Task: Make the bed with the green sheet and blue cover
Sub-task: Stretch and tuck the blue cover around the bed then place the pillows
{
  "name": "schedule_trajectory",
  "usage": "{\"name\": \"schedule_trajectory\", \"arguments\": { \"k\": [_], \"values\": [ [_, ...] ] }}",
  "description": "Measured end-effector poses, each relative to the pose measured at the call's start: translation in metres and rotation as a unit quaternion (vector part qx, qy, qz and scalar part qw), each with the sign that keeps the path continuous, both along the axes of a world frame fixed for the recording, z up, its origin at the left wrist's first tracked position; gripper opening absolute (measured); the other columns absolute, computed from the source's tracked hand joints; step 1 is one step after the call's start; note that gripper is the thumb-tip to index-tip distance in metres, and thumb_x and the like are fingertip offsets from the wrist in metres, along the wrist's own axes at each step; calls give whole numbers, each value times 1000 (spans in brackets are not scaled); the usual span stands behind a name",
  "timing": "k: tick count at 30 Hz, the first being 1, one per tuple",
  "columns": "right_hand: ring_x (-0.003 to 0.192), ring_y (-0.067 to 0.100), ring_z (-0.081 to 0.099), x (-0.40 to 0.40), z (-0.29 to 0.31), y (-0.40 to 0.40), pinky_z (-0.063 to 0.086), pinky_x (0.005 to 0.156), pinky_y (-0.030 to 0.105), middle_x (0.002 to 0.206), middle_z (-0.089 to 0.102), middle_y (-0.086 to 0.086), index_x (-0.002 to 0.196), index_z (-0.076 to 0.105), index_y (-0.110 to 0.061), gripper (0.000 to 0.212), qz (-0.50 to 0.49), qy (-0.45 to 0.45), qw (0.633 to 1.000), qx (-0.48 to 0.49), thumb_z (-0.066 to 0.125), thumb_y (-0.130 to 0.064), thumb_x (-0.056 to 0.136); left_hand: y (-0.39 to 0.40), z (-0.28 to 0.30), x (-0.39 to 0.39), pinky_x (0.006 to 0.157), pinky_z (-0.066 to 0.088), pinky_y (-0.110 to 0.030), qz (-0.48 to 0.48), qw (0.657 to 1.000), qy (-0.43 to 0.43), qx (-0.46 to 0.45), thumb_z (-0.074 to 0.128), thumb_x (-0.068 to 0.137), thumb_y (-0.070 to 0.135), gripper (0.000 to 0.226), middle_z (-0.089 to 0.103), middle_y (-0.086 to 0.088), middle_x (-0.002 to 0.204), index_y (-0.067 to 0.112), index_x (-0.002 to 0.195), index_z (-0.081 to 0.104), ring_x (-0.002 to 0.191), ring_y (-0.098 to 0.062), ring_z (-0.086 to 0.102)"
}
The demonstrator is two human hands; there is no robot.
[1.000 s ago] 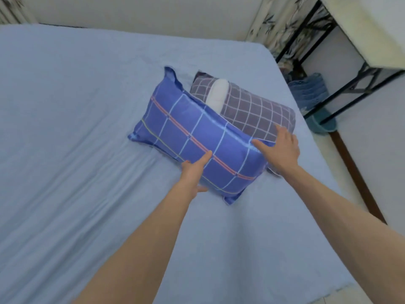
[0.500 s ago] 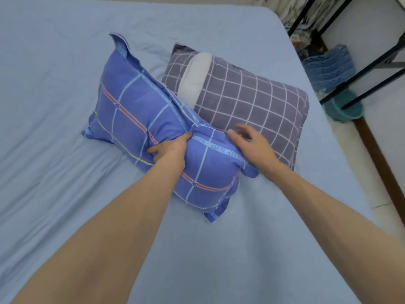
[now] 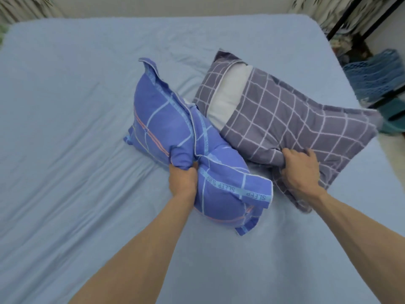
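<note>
Left hand (image 3: 183, 179) clutching blue pillow (image 3: 175, 137), long axis upper left to lower right; right hand (image 3: 300, 170) gripping grey pillow (image 3: 285, 113) at centre right.

A plain pale wall (image 3: 175, 6) ran along the far side of the room, behind the bed. Leaf-patterned curtains hung at the top left corner (image 3: 19, 7) and at the top right (image 3: 317, 12). To the right stood a black metal frame (image 3: 341, 20), its bars slanting across the corner; what it carried lay out of view. Below it sat a blue openwork plastic basket (image 3: 377, 73), with a teal container (image 3: 392, 126) just beneath. A strip of pale floor (image 3: 394, 154) showed at the right edge. Light was even and soft, with no hard shadows.
</note>
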State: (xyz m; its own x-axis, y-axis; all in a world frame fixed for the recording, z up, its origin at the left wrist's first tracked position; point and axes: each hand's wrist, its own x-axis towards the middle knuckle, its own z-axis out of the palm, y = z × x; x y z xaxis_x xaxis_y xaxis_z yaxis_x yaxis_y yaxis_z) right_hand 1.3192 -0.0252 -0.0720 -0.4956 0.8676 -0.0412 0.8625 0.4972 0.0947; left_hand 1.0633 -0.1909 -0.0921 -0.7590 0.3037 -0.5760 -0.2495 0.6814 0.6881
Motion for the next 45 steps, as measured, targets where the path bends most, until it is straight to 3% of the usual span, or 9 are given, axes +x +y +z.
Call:
{"name": "schedule_trajectory", "arguments": {
  "k": [6, 12, 16, 22, 28, 34, 39, 42, 45],
  "values": [
    [76, 34, 51, -52, 73, -153, 36, 62, 42, 79, 55, 14, 77, 46, -9, 34, -46, 252, 966, -27, 67, 11, 58, -155, 75, -20, 88, 52, -44, 45, 996, 66, 35, 77, 75, 47, 51, 71, -10, 114, 20, 116, 63, 106, -34, 66],
    [76, 25, 39, -150, 127, -339, 33, 64, 34, 78, 51, 7, 77, 41, -15, 21, 44, 313, 940, -128, 43, -4, 59, -359, 149, -100, 100, 42, -51, 119, 976, 92, -156, 74, 73, 66, 86, 57, -22, 138, 19, 140, 48, 124, -47, 55],
    [79, 21, 38, -229, 162, -416, 32, 65, 30, 81, 52, 5, 80, 41, -16, 42, 162, 328, 911, -193, 61, 9, 53, -476, 186, -157, 107, 38, -52, 166, 965, 138, -151, 64, 68, 65, 92, 52, -22, 143, 14, 142, 46, 129, -44, 51],
    [78, 18, 36, -383, 179, -536, 19, 67, 23, 80, 48, 1, 81, 35, -21, 62, 307, 339, 862, -219, 66, 14, 41, -631, 181, -257, 102, 45, -50, 323, 927, 150, -115, 76, 83, 46, 71, 59, -21, 132, 13, 140, 51, 124, -41, 56],
    [74, 25, 37, -541, 176, -667, 19, 64, 28, 75, 45, 12, 76, 38, -12, 21, 307, 414, 834, -197, 47, 3, 62, -769, 172, -366, 83, 48, -45, 384, 887, 234, -104, 74, 78, 50, 53, 63, -16, 126, 29, 119, 48, 109, -40, 62],
    [78, 29, 41, -687, 149, -774, 25, 70, 28, 88, 43, 13, 89, 40, -11, 18, 297, 506, 784, -204, 40, -5, 72, -873, 140, -449, 77, 48, -44, 464, 820, 295, -157, 78, 79, 36, 46, 64, -15, 114, 23, 111, 47, 98, -44, 59],
    [90, 35, 46, -780, 87, -848, 39, 86, 44, 93, 45, 13, 84, 39, -11, 33, 509, 378, 746, -203, 56, 1, 58, -892, 71, -481, 76, 50, -54, 416, 843, 254, -227, 81, 73, 30, 51, 60, -25, 102, 6, 106, 50, 98, -49, 59],
    [94, 43, 57, -821, 42, -854, 47, 86, 48, 94, 61, 19, 89, 59, -1, 45, 575, 165, 770, -223, 77, 8, 49, -881, 38, -501, 84, 45, -55, 401, 863, 172, -254, 79, 75, 41, 72, 56, -29, 107, -9, 118, 51, 106, -48, 56],
    [98, 47, 60, -843, 20, -844, 49, 90, 47, 103, 67, 25, 102, 68, 6, 40, 578, 91, 780, -221, 76, 5, 63, -873, 28, -504, 84, 42, -56, 359, 873, 187, -271, 83, 69, 54, 90, 53, -30, 108, -11, 120, 49, 106, -47, 52]
  ]
}}
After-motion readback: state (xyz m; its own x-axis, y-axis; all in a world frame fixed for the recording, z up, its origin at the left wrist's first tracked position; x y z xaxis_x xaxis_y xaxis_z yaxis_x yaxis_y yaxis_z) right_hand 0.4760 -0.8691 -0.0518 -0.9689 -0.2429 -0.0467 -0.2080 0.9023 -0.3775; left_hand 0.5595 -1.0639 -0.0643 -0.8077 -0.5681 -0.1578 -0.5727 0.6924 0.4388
